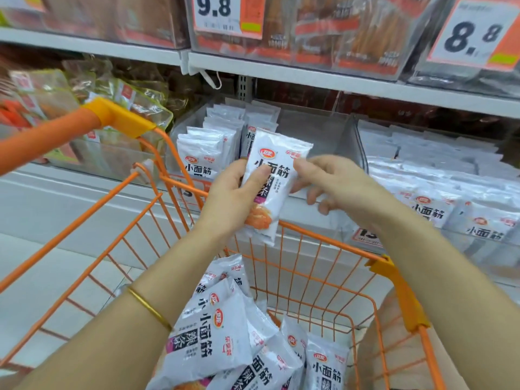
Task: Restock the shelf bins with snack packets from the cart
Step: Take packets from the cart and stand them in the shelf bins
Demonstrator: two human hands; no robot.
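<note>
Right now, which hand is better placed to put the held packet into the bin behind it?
Probably the left hand: its fingers wrap the packet at the middle, just before the half-filled bin. The right hand is only at the packet's right edge.

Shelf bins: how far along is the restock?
Done: right bin looks full; middle bin holds stacked packets only on its left side. In hand: left hand grips one packet, right hand at its edge. Left: a pile of packets in the cart.
</note>
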